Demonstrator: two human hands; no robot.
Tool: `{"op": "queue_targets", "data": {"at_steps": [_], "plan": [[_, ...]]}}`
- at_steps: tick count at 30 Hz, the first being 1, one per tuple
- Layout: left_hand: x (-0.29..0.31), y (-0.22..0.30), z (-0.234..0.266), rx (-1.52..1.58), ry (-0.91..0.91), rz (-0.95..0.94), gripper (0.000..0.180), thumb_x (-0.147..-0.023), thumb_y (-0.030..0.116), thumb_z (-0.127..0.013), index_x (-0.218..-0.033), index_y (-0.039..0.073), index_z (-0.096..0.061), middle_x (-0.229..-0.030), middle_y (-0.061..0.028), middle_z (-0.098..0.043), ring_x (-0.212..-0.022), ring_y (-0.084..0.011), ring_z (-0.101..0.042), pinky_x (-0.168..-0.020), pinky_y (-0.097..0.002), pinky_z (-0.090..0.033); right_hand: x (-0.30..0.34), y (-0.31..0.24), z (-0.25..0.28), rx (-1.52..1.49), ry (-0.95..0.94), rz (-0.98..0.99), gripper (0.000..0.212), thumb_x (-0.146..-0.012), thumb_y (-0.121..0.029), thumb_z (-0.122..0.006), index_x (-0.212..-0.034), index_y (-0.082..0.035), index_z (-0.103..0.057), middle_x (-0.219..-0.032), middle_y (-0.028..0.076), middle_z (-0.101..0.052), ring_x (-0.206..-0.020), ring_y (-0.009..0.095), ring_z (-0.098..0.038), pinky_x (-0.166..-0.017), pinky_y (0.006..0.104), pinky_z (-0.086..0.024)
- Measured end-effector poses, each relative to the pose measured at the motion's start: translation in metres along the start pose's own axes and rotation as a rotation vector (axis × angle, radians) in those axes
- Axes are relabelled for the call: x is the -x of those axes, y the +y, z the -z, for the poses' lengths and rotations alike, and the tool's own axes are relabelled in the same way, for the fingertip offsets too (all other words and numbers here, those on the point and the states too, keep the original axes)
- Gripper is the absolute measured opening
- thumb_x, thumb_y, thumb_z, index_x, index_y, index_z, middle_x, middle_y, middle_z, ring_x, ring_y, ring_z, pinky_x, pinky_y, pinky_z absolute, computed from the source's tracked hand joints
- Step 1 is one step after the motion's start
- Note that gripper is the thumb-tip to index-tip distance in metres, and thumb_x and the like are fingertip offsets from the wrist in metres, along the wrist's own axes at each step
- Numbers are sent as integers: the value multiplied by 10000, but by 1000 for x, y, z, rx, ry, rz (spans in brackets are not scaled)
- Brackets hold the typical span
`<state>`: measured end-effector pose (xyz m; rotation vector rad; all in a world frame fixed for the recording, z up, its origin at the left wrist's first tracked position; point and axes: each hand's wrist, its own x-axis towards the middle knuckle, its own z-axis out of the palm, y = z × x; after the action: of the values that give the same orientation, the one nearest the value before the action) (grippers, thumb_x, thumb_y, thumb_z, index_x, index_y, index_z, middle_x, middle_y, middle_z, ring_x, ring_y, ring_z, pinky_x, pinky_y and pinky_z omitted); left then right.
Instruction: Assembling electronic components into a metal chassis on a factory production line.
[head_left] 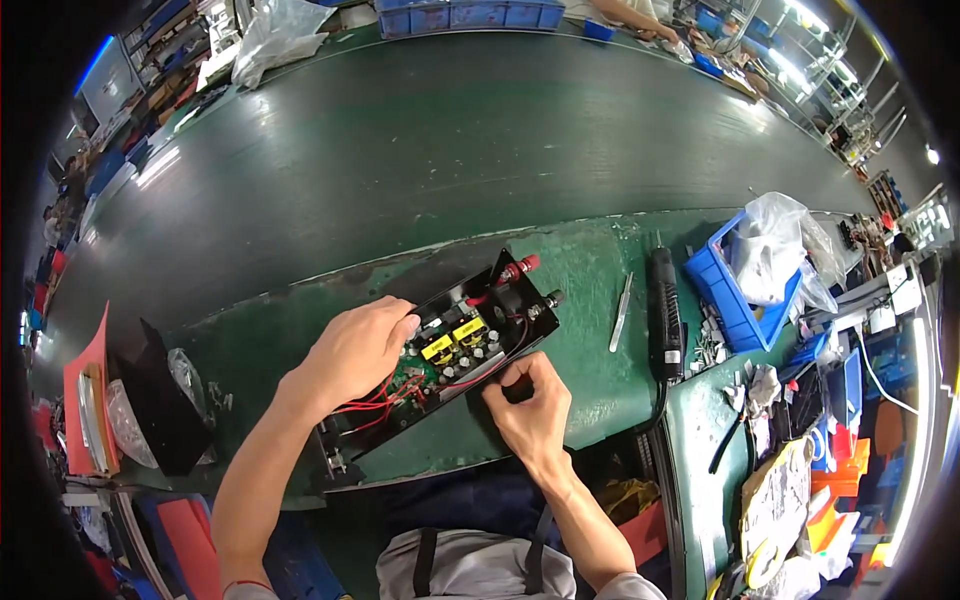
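An open black metal case (pixel 400 437) with a green circuit board lies slantwise on the green bench in front of me. Two yellow-wrapped transformers (pixel 453 340), capacitors and loose red wires (pixel 385 400) show inside it. At its right end are a red terminal (pixel 522 267) and a black terminal (pixel 553 298). My left hand (pixel 355 350) grips the case from its far side, fingers bent over the wall and partly hidden. At the near long wall, my right hand (pixel 535 410) is closed with thumb and forefinger curled together; whatever is between them cannot be made out.
Right of the case lie metal tweezers (pixel 621 315) and a black electric screwdriver (pixel 663 310). A blue bin (pixel 725 295) holds plastic bags, with small metal parts beside it. A black panel (pixel 170 400) stands at left. Beyond runs a dark conveyor belt (pixel 430 150); another person's arm (pixel 635 15) shows far right.
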<state>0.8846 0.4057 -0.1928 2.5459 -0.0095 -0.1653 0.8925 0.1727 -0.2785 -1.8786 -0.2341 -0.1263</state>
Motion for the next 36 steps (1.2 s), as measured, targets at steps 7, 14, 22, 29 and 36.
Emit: {"op": "queue_targets", "data": {"at_steps": [7, 14, 22, 29, 36], "plan": [[-5, -1, -4, 6, -20, -26, 298, -1101, 208, -520, -1178, -52, -644, -1049, -212, -654, -991, -437, -634, -874, -472, -497, -2, -1, 0, 4, 29, -81, 280, -763, -30, -782, -768, -36, -502, -701, 9, -546, -695, 91, -482, -646, 256, -438], [-2, -4, -13, 29, 126, -93, 279, -1097, 169, -522, -1157, -71, -651, -995, -232, -653, -924, -446, -647, -814, -482, -509, -3, -5, -3, -8, 45, -105, 300, -772, -45, -784, -750, -41, -484, -688, -7, -511, -683, 85, -453, -624, 248, -408], [-3, -4, -15, 38, 142, -109, 264, -1086, 152, -524, -1150, -68, -654, -1005, -239, -657, -939, -448, -647, -826, -493, -514, 2, -7, -2, 1, 44, -58, 310, -767, -34, -788, -750, -49, -480, -684, -5, -510, -670, 90, -456, -622, 253, -429], [0, -2, -15, 50, 148, -75, 199, -1042, 111, -585, -1121, -53, -665, -995, -211, -662, -935, -416, -652, -813, -483, -518, 5, -2, 4, 96, -42, 7, 247, -735, 16, -791, -779, -43, -555, -808, 86, -603, -688, 230, -596, -635, 324, -496], [-5, 3, -14, 37, 117, -40, 180, -1002, 65, -627, -1144, -44, -648, -987, -168, -650, -908, -349, -654, -760, -434, -546, 3, -8, 13, 175, -96, 57, 301, -707, 55, -852, -802, -56, -589, -867, 95, -672, -753, 228, -660, -674, 312, -518]]}}
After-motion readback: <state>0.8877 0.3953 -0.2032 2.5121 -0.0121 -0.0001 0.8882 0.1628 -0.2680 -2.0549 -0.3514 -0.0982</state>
